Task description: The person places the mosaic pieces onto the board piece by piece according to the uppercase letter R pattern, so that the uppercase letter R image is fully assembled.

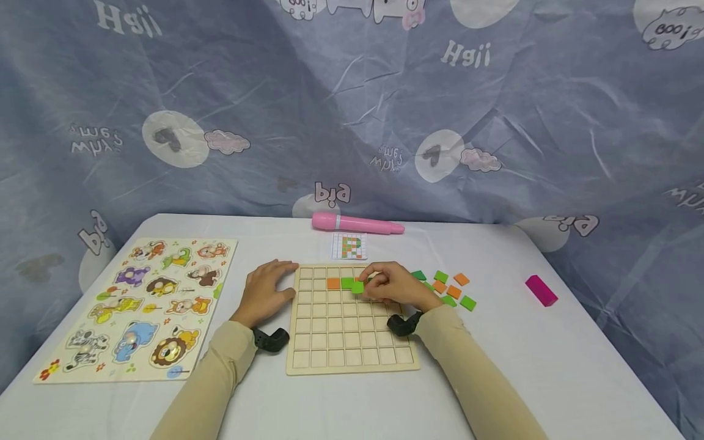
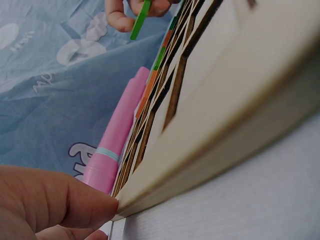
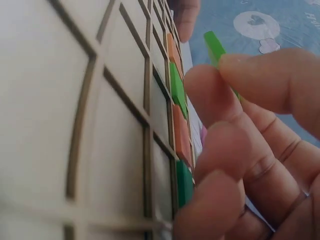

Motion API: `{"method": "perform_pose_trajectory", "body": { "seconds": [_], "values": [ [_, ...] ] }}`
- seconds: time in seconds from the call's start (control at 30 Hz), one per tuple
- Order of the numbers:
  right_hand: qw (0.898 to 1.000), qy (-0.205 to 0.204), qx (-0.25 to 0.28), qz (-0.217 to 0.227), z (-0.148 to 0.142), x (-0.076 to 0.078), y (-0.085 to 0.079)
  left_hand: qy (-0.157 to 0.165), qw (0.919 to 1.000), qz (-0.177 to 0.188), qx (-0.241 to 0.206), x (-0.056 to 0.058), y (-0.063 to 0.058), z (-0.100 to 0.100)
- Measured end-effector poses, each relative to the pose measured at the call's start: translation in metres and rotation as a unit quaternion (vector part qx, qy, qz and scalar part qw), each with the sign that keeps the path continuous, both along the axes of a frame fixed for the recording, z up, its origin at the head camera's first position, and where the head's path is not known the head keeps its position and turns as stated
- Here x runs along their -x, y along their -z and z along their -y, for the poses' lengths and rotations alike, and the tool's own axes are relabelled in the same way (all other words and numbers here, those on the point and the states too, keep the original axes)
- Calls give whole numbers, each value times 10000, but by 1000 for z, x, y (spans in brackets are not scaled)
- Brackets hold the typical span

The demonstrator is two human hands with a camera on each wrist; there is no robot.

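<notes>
With thumb spread from its fingers, the left hand (image 1: pixel 267 293) is rested against the left edge of the wooden grid board (image 1: pixel 352 340). Over the upper rows, a green tile (image 1: pixel 358 287) is pinched by the fingertips of the right hand (image 1: pixel 392 282). Partly covered in the head view, a row of seated tiles (image 3: pixel 181 132) is revealed by the right wrist view. The pinched tile's square face is turned toward the head camera; nearly edge-on, its long axis is slanted in the left wrist view.

We wear long, plain beige sleeves (image 1: pixel 203 391), and beside each cuff (image 1: pixel 233 342) sits a small, rounded, black wrist camera (image 1: pixel 271 340)
</notes>
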State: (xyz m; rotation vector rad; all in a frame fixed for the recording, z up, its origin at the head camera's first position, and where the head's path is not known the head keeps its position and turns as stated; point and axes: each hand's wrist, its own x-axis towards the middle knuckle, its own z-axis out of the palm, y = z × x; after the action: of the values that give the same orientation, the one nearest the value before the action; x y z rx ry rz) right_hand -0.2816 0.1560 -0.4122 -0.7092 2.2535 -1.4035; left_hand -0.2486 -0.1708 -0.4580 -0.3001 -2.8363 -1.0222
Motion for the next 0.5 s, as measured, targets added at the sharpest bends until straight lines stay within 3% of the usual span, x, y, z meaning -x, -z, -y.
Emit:
{"method": "perform_pose_trajectory", "body": {
  "seconds": [0.5],
  "values": [
    [9983,-248,-401,-329,26,1,-1,10,10000,-29,21,0,-1,0]
  ]
}}
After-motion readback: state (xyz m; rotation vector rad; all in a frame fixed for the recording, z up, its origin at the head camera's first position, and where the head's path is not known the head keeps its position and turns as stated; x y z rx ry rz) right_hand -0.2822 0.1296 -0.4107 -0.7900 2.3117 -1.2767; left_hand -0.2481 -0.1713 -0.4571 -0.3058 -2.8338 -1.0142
